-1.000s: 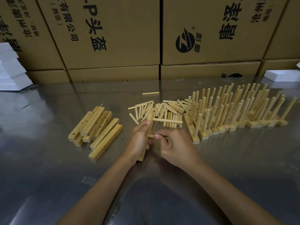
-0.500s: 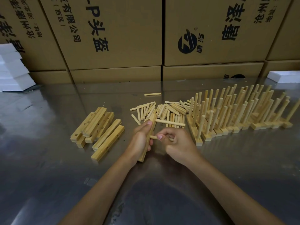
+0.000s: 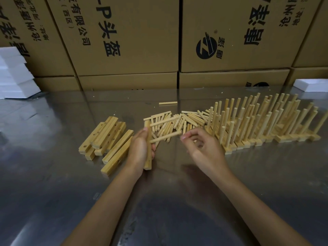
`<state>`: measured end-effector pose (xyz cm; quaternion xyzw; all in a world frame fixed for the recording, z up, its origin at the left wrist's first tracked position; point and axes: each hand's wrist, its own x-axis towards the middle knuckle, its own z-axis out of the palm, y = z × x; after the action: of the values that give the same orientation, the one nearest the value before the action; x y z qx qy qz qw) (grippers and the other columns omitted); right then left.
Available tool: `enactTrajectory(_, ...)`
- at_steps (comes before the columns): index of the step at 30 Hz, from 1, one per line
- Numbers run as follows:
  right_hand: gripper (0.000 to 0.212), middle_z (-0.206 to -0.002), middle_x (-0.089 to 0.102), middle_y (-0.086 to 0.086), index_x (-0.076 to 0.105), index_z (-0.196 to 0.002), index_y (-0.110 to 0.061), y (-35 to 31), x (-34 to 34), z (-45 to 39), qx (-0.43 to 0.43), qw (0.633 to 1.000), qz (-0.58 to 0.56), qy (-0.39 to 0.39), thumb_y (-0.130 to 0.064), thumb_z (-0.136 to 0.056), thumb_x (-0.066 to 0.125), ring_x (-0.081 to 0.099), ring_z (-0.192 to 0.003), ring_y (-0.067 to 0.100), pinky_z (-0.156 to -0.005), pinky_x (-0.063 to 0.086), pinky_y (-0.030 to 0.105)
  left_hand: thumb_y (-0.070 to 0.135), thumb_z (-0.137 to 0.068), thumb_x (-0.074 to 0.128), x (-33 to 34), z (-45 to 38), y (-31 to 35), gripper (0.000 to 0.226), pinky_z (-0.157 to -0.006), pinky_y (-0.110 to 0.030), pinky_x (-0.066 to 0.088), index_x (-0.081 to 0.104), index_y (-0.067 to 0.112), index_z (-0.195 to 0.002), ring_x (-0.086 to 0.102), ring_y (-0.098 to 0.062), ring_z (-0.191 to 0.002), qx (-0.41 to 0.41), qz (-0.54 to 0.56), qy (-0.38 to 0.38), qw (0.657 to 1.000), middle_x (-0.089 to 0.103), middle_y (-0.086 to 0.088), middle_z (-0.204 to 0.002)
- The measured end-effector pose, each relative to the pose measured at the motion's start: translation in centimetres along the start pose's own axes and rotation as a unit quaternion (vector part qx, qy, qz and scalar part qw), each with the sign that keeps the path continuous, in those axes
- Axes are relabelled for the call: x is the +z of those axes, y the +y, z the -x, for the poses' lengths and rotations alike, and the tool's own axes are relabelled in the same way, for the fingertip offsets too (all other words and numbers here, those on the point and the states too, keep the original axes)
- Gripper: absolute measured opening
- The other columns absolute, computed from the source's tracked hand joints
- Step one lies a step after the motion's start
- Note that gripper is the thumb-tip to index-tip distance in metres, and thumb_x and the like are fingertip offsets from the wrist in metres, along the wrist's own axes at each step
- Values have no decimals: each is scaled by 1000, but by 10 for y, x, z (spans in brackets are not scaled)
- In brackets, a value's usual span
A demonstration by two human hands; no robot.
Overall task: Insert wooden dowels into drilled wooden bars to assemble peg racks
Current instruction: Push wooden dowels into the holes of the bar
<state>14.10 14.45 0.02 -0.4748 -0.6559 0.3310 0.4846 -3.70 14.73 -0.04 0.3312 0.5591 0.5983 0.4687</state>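
Now mid-rack: left hand (image 3: 140, 150) grips pale drilled wooden bar (image 3: 148, 153) above steel tabletop (image 3: 53, 183), two round dowels (image 3: 165, 136) seated. Right hand (image 3: 202, 144) loosely curled, seemingly holding spare dowel. Next: align with empty hole.

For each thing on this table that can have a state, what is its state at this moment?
Left hand: grips a drilled bar.
Held bar: lifted on edge, two dowels sticking out sideways.
Right hand: fingers curled, off the dowels; whether it holds anything, I cannot tell.
Loose dowels: lying flat in a heap.
Empty bars: piled flat, holes unfilled.
Finished racks: standing in rows, pegs upright.
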Motion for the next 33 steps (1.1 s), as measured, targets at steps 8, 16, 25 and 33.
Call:
enactTrajectory(8, 54, -151, 42, -6, 44, -147, -19, 11, 33, -12, -118, 940, 288, -143, -8, -94, 46, 31, -139, 12, -115, 24, 26, 37, -105, 41, -28, -13, 9, 37, -36, -20, 36, 66, 12, -114, 43, -12, -37, -71, 128, 51, 988, 51, 0, -50)
enactTrajectory(16, 13, -100, 57, -8, 58, -95, -21, 1, 62, 5, -157, 928, 299, -159, -27, -96, 47, 54, -89, 13, -80, 46, 34, 35, -106, 39, -29, -14, 10, 42, -36, -19, 35, 64, 9, -127, 43, -12, -37, -74, 139, 47, 986, 51, 0, -51)
enactTrajectory(25, 3, -99, 48, -7, 60, -93, -22, 6, 36, 15, -91, 946, 296, -99, -24, -94, 60, 47, -97, 10, -85, 45, 30, 36, -105, 39, -22, -9, 9, 42, -37, -19, 35, 65, 11, -128, 43, -12, -38, -87, 132, 26, 987, 51, -2, -55)
enactTrajectory(33, 30, -82, 53, -30, 67, -108, -31, -6, 35, 22, -155, 969, 96, -165, -10, -93, 52, 50, -83, -7, -70, 36, 8, 35, -105, 42, -19, -7, 6, 40, -36, -19, 38, 66, 10, -125, 46, -11, -38, -79, 145, 20, 986, 53, -1, -52)
